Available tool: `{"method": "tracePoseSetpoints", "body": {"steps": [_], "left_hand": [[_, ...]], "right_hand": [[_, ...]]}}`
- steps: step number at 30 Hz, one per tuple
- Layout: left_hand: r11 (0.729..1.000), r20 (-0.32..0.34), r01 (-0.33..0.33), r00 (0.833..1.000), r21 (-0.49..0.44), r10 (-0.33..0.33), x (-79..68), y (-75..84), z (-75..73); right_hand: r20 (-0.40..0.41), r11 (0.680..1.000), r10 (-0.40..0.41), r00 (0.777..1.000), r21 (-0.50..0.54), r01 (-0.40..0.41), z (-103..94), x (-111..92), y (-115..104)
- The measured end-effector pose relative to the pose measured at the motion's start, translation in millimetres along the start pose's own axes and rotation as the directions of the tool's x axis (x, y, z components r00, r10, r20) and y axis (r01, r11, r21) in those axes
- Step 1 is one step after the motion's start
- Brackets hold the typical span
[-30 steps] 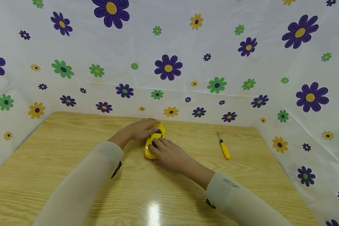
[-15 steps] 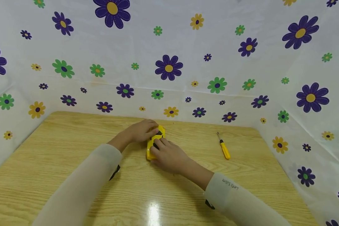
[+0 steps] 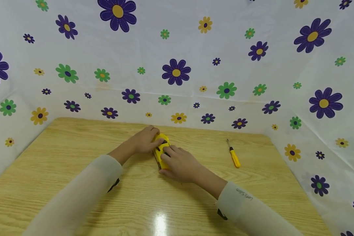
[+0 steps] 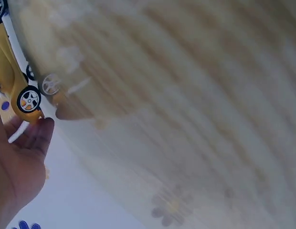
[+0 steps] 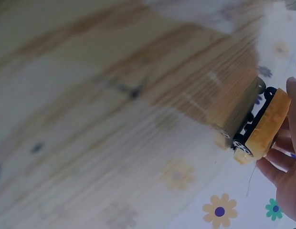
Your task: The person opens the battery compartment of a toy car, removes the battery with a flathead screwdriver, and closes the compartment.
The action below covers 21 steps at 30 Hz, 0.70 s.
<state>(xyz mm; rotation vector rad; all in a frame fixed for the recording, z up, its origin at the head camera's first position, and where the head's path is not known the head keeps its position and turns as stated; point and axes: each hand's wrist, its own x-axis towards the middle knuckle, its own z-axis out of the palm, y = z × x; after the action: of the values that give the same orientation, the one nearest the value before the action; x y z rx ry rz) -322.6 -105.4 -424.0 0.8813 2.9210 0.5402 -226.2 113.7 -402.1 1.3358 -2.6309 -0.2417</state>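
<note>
A yellow toy car with black windows is low over the wooden table, between both hands. My left hand holds its far end, thumb on top. My right hand grips the near end from the right, covering part of the roof and rear. In the left wrist view, spoked wheels show on the car, and the fingers of the left hand reach its end. In the right wrist view, the car's black underside and wheels face the tabletop, with the right hand around its other side.
A screwdriver with a yellow handle lies on the wooden table, to the right of the hands. A white flower-printed cloth hangs behind the table and along both sides.
The toy car has turned, its far end swinging left and its near end right. My left hand has shifted slightly left with it, while the right hand keeps hold of the near end.
</note>
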Motion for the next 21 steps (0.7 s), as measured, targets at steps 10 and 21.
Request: {"method": "tracePoseSetpoints", "body": {"steps": [10,21], "left_hand": [[0.995,-0.053,0.044,0.998,0.09,-0.04,-14.7,20.8,4.4],[0.967,-0.037,-0.158,0.985,0.199,0.168,-18.8,17.6,-1.5]], "right_hand": [[-0.003,0.994,-0.034,0.999,0.102,0.034,3.5,-14.9,17.8],[-0.069,1.0,0.001,0.998,0.012,0.0,2.0,-21.5,9.7]]}}
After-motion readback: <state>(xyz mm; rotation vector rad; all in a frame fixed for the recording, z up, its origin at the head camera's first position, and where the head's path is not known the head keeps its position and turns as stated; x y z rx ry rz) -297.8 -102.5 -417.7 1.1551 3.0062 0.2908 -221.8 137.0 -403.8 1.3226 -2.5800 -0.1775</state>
